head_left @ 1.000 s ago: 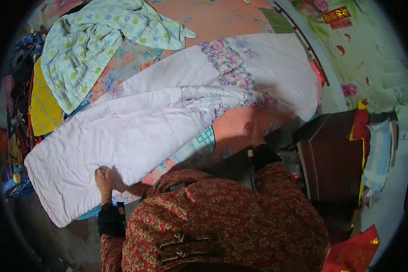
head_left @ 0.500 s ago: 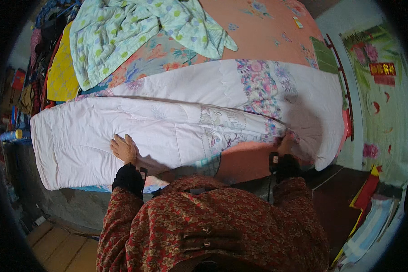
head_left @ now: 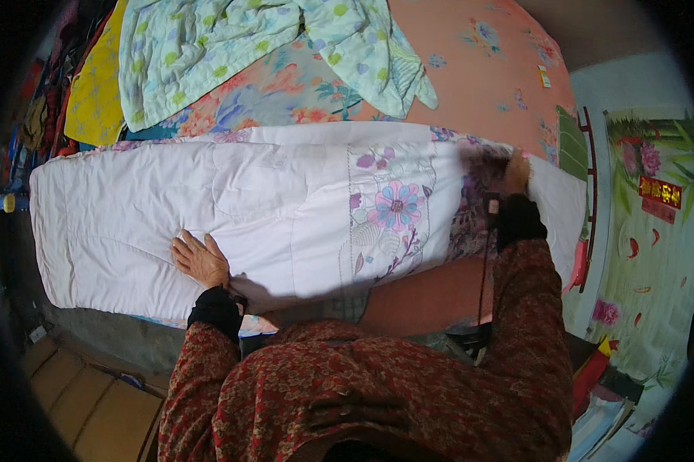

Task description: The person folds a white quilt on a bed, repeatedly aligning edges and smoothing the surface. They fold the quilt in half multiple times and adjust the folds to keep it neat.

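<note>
A white quilt (head_left: 270, 208) with a patterned flower band lies folded in a long strip across the bed. My left hand (head_left: 200, 259) rests flat on its plain part, fingers spread. Toward the quilt's right end, my right hand (head_left: 517, 172) is at the far edge of the strip, closed on the fabric. That hand and the purple printed cloth beside it are smeared by motion, and its fingertips are hard to make out. Below the hands, the quilt's near edge borders the peach bed sheet (head_left: 416, 296).
A pale green dotted blanket (head_left: 208, 58) lies crumpled farther back on the bed, beside a yellow cloth (head_left: 97, 85). A green folded cloth (head_left: 570, 142) sits by the red rail (head_left: 592, 177) at the right wall. Wooden boards (head_left: 93, 393) show at lower left.
My right hand has moved away from me and slightly right, drawing the quilt's fold with it. The creased layer is now spread flatter, showing a large flower. My left hand stays pressed on the quilt.
</note>
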A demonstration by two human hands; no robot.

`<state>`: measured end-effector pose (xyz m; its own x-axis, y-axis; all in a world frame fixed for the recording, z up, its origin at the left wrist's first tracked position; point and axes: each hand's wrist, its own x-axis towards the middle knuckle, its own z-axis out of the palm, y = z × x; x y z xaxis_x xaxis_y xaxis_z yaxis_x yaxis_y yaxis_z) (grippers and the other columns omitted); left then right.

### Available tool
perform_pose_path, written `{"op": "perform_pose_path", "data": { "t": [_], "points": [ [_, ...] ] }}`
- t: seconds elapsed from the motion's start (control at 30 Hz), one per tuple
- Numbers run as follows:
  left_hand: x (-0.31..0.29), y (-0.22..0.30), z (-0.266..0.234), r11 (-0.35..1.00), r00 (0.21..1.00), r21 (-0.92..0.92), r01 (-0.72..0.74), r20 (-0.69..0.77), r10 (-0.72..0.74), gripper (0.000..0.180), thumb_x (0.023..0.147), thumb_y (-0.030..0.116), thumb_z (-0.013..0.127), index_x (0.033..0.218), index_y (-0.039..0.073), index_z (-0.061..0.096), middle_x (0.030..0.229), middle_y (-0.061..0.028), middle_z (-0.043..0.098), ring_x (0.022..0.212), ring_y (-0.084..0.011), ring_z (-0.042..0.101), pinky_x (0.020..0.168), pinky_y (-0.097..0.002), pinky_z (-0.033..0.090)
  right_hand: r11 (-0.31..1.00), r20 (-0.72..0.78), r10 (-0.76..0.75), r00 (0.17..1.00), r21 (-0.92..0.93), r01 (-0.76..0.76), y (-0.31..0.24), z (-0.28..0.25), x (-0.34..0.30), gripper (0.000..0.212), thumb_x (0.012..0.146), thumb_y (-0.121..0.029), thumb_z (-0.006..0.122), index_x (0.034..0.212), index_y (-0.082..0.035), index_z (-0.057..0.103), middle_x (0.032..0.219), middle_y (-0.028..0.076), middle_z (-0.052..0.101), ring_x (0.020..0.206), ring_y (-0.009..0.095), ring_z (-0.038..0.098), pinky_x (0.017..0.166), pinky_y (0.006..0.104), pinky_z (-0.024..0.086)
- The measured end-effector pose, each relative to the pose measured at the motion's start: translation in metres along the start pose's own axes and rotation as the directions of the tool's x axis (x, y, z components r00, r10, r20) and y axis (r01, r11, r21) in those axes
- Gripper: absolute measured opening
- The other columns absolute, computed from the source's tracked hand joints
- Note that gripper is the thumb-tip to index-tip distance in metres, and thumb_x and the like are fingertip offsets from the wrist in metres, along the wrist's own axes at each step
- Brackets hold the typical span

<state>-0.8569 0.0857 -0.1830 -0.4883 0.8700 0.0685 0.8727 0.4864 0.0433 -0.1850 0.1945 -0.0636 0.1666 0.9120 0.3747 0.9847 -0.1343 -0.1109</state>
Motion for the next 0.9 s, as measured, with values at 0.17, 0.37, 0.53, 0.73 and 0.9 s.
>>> {"op": "perform_pose_path", "data": {
  "t": [0.17,0.37,0.53,0.73,0.9],
  "points": [
    [0.002,0.001,0.0,0.999,0.997,0.019,-0.049,-0.06,0.05,0.062,0.094,0.041,0.037,0.14,0.001,0.03,0.145,-0.0249,0.025,0.135,-0.0395,0.018,0.109,-0.0482,0.012,0.522,0.468,0.422,0.776,0.575,-0.631,-0.062,0.057,0.007,0.043,0.087,-0.029,0.054,0.119,-0.001,0.047,0.106,0.021,0.054,0.096,0.035,0.052,0.086,0.0422,0.042],
    [0.003,-0.001,0.018,0.99,0.996,0.115,0.08,0.026,-0.084,0.062,0.09,0.04,0.045,0.139,0.003,0.033,0.144,-0.023,0.027,0.134,-0.0391,0.02,0.109,-0.0505,0.013,0.944,0.194,-0.283,0.939,0.228,0.238,-0.103,0.096,-0.001,0.057,0.079,-0.018,0.063,0.129,-0.002,0.04,0.123,0.025,0.047,0.114,0.039,0.047,0.093,0.0448,0.041],
    [0.002,-0.003,0.012,0.998,0.998,0.009,0.064,-0.005,-0.064,0.063,0.089,0.041,0.046,0.137,0.002,0.036,0.144,-0.0248,0.027,0.134,-0.0408,0.019,0.108,-0.0526,0.012,0.911,0.436,-0.402,0.805,0.278,0.305,-0.158,0.11,0.001,0.063,0.077,-0.019,0.067,0.132,-0.01,0.039,0.126,0.022,0.047,0.115,0.04,0.047,0.088,0.0477,0.043],
    [0.003,0.001,-0.002,0.996,0.996,-0.046,0.07,0.049,-0.068,0.062,0.091,0.038,0.042,0.138,-0.001,0.031,0.145,-0.0259,0.023,0.135,-0.0398,0.016,0.11,-0.0498,0.008,0.933,0.752,-0.244,0.612,0.01,0.359,-0.169,0.131,0.01,0.039,0.079,-0.026,0.063,0.113,-0.008,0.055,0.106,0.018,0.057,0.098,0.037,0.056,0.084,0.0464,0.044],
    [0.005,0.001,-0.004,0.993,0.999,-0.104,0.053,0.008,-0.053,0.065,0.089,0.04,0.044,0.138,-0.001,0.031,0.144,-0.0264,0.024,0.135,-0.041,0.017,0.109,-0.0505,0.009,0.898,0.261,-0.438,0.86,0.077,0.433,-0.168,0.127,0.048,0.03,0.083,-0.024,0.057,0.104,-0.002,0.057,0.098,0.018,0.057,0.088,0.038,0.056,0.079,0.0454,0.045]
  ]
}}
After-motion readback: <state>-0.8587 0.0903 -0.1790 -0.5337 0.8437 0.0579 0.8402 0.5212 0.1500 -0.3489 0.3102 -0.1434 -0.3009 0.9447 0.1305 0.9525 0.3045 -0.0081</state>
